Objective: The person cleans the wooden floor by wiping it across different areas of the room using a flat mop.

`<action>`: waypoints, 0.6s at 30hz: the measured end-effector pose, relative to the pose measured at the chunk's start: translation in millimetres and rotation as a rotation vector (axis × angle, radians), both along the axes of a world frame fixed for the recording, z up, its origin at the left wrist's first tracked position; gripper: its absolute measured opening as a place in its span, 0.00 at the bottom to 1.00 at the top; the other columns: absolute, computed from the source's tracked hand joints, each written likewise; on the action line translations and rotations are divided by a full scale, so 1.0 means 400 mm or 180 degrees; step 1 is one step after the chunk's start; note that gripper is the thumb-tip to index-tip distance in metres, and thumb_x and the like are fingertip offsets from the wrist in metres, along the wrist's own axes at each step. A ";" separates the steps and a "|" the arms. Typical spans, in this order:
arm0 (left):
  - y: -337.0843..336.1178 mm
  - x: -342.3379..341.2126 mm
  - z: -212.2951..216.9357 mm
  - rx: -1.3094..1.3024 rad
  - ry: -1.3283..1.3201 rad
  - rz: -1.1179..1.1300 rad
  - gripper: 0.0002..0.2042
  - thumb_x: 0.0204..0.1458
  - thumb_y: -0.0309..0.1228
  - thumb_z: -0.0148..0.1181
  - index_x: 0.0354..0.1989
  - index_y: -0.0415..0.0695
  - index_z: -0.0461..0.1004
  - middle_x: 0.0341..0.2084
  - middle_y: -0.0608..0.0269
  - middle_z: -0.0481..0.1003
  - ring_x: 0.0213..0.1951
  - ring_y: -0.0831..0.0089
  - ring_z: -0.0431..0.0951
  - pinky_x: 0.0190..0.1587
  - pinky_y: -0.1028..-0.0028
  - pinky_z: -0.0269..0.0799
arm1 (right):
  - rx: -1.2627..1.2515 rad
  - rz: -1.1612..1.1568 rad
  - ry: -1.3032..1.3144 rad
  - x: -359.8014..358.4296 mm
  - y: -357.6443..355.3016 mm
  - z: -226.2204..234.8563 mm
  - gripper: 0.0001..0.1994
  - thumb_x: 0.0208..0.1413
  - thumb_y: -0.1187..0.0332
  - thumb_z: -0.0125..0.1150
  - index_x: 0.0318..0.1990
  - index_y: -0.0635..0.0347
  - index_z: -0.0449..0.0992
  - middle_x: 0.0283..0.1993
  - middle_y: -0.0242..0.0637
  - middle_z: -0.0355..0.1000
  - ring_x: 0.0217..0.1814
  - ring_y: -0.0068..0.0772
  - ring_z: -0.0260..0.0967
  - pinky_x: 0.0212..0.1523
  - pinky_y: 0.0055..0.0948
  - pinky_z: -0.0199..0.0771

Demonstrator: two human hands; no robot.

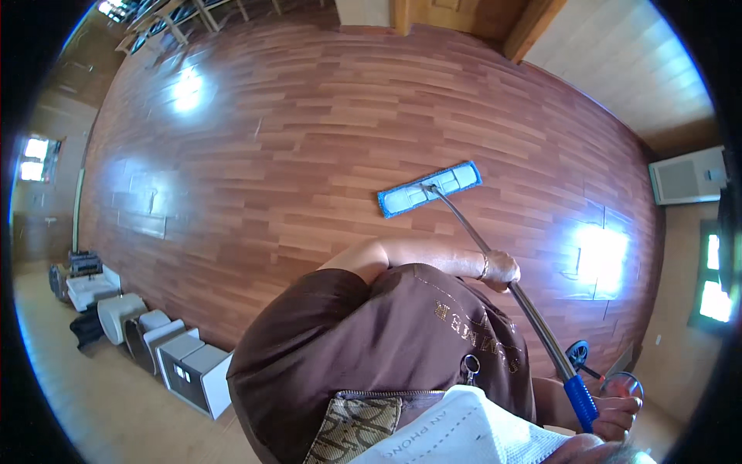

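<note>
Both hands seemingly around the mop handle, blue pad on floor.

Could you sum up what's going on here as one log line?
left hand: grips mid mop handle | right hand: grips blue end | mop head: flat on wooden floor

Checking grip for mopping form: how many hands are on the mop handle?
2: the left hand grips mid-pole on the mop handle; the right hand holds the blue grip at its top end.
</note>
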State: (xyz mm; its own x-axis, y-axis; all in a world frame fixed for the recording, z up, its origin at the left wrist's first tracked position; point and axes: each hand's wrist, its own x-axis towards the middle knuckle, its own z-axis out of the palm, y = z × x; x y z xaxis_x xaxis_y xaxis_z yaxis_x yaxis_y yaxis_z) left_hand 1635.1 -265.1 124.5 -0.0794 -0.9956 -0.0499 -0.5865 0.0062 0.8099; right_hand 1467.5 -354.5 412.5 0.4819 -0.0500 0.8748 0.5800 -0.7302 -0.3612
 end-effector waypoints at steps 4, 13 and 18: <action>-0.075 -0.077 -0.123 0.0105 -0.0272 0.0613 0.06 0.37 0.34 0.55 0.21 0.48 0.77 0.22 0.54 0.77 0.28 0.52 0.79 0.33 0.56 0.75 | 0.0133 0.0603 -0.0023 -0.070 -0.161 -0.133 0.18 0.57 0.52 0.44 0.22 0.53 0.64 0.19 0.29 0.61 0.19 0.31 0.58 0.29 0.39 0.56; -0.198 -0.163 -0.416 0.0130 -0.0214 0.2181 0.04 0.35 0.32 0.56 0.17 0.47 0.72 0.19 0.55 0.74 0.27 0.51 0.76 0.28 0.54 0.71 | 0.0299 0.1794 0.0020 -0.072 -0.476 -0.433 0.24 0.60 0.46 0.47 0.19 0.53 0.63 0.18 0.27 0.64 0.19 0.26 0.64 0.25 0.32 0.59; -0.291 -0.161 -0.604 0.0207 -0.0586 0.2917 0.13 0.43 0.38 0.56 0.14 0.46 0.66 0.16 0.56 0.71 0.23 0.52 0.74 0.27 0.56 0.70 | 0.0538 0.2014 0.0222 -0.021 -0.618 -0.623 0.21 0.62 0.48 0.45 0.24 0.53 0.65 0.20 0.29 0.66 0.19 0.28 0.67 0.23 0.32 0.66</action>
